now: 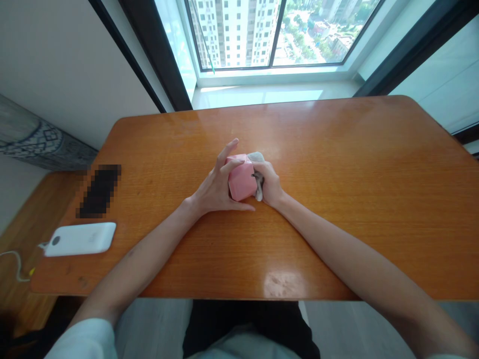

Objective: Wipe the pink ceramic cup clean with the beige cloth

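Over the middle of the table I see a small pink box-like object (242,181) with flat sides and rounded corners. My left hand (215,185) curves around its left side, fingers over the top and thumb along the near side. A crumpled light grey cloth (259,185) is in my right hand (270,183), pressed against the pink object's right side. Part of the cloth shows beyond the pink object's far edge, and a dark patch is visible among its folds. My right fingertips are mostly hidden by the cloth and the pink object.
The brown wooden table (359,199) has rounded corners. On its left side lie a white rounded device (82,239) with a cable (18,264) and a dark blurred-out rectangle (100,191). Beyond the far edge is a window (239,37); a patterned curtain (48,142) hangs at left.
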The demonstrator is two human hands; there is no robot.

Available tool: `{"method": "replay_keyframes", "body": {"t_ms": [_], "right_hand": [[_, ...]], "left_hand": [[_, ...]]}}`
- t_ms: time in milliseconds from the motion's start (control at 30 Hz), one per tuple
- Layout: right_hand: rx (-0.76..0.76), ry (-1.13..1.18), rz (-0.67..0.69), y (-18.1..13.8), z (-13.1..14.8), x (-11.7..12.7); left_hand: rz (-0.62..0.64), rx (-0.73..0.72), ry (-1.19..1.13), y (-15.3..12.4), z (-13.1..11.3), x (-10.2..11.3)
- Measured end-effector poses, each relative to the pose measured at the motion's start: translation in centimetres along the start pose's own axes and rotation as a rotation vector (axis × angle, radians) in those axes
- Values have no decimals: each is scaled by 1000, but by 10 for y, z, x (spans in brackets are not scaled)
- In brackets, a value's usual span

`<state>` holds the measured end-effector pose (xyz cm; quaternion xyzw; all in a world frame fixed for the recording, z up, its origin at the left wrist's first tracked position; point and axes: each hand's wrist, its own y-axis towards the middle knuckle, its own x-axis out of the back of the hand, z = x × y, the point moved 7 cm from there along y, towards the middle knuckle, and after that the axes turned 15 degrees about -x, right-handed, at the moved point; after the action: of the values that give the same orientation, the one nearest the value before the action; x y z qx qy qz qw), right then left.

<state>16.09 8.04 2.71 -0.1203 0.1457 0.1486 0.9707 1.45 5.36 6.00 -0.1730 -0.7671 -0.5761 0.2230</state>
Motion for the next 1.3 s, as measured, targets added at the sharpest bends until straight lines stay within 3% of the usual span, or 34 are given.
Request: {"method": "replay_keyframes", "body": {"t_ms": [133,300,467,567,633,733,867,1033,1200,1300], "right_hand": [[-38,35,0,2,0,0],[28,-50,97,-2,9,-11],[94,-254,111,-12,13,-18],[108,-309,77,-17,13,-19],[61,-301,57,-16,11,-17],[-7,-224,39,-10,6,-13],[-34,-38,14,1,4,-5],[-107,72,43,7,1,-5],[-34,10,75,6,5,-6],[37,-86,88,1,9,-9]], "left_hand": [[-22,9,6,1,0,1],[-120,86,-66,0,1,2],[-155,404,-299,-15,15,-3],[-143,482,-379,-20,17,-6],[-155,452,-345,-19,17,-5],[-170,281,-202,-12,12,-1],[-26,65,-44,-5,4,-4],[69,74,34,-6,10,-4],[-33,68,13,-3,4,-1],[-89,217,-79,-8,6,-2]]}}
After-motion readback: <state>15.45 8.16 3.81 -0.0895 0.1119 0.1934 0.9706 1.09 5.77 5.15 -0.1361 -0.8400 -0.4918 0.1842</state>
